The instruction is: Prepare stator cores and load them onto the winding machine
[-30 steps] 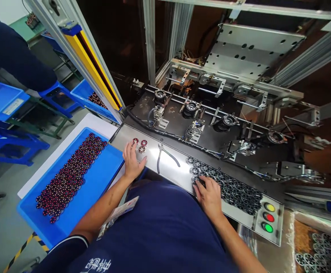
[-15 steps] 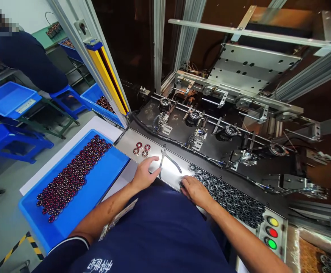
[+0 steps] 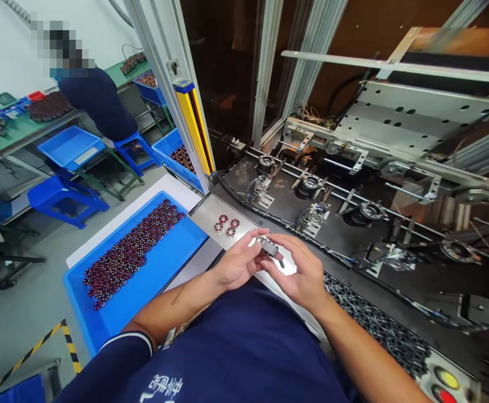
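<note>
Between my two hands, over the metal ledge (image 3: pixel 206 215), is a small dark grey ring-shaped part (image 3: pixel 268 247). My left hand (image 3: pixel 241 262) pinches its left side with thumb and fingers. The fingers of my right hand (image 3: pixel 299 268) close on its right side. A dark handle of the pliers (image 3: pixel 281 263) shows just behind the part; the rest of the tool is hidden by my hands. Several red and silver round parts (image 3: pixel 231 232) lie on the ledge to the left. To the right, many black round parts (image 3: pixel 370 316) cover the ledge, partly behind my right forearm.
A blue tray (image 3: pixel 173 254) of red-black parts stands at left. Machine fixtures (image 3: pixel 311 186) line the black plate ahead, beside a yellow guard post (image 3: pixel 194 129). A yellow button (image 3: pixel 446 378) is at lower right. A seated person (image 3: pixel 97 101) is at the far left.
My right hand has lifted a dark part from the ledge and brought it left to my left hand, which has closed on it. The view has shifted left.
</note>
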Action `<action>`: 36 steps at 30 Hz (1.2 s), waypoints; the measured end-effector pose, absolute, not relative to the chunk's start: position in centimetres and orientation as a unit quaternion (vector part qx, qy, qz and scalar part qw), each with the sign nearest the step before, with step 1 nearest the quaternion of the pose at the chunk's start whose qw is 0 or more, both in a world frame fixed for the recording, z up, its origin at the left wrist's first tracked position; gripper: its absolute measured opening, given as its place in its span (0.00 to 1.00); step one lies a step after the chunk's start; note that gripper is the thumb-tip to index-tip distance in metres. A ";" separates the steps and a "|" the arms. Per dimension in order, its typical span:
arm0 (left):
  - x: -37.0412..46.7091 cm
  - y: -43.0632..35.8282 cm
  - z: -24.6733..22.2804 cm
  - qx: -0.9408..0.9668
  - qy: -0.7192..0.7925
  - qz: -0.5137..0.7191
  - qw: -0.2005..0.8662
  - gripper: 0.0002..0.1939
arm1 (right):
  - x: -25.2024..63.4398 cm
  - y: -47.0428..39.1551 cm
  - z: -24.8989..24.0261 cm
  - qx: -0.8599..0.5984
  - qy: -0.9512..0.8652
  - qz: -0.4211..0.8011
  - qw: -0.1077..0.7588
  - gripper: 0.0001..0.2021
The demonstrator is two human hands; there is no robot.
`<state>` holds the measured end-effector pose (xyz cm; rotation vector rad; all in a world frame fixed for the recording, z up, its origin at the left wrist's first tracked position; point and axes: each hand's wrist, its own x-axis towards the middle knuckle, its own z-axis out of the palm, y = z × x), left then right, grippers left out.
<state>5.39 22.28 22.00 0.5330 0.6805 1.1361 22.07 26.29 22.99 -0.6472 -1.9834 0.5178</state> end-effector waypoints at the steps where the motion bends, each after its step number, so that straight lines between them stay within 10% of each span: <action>1: 5.4 22.2 22.1 0.222 0.292 0.530 0.765 0.28 | 22.1 26.2 22.9 -0.269 -0.808 0.205 0.482 0.22; 15: 6.1 22.2 21.4 0.254 0.359 0.537 0.720 0.29 | 22.1 25.2 23.4 -0.321 -0.809 0.140 0.472 0.19; 26: 4.8 22.6 21.2 0.328 0.287 0.492 0.753 0.26 | 25.5 27.7 25.3 -0.283 -0.750 0.543 0.252 0.10; 36: 2.8 24.2 21.1 0.477 0.347 0.470 0.657 0.34 | 24.4 30.8 26.1 -0.200 -0.783 0.571 0.144 0.14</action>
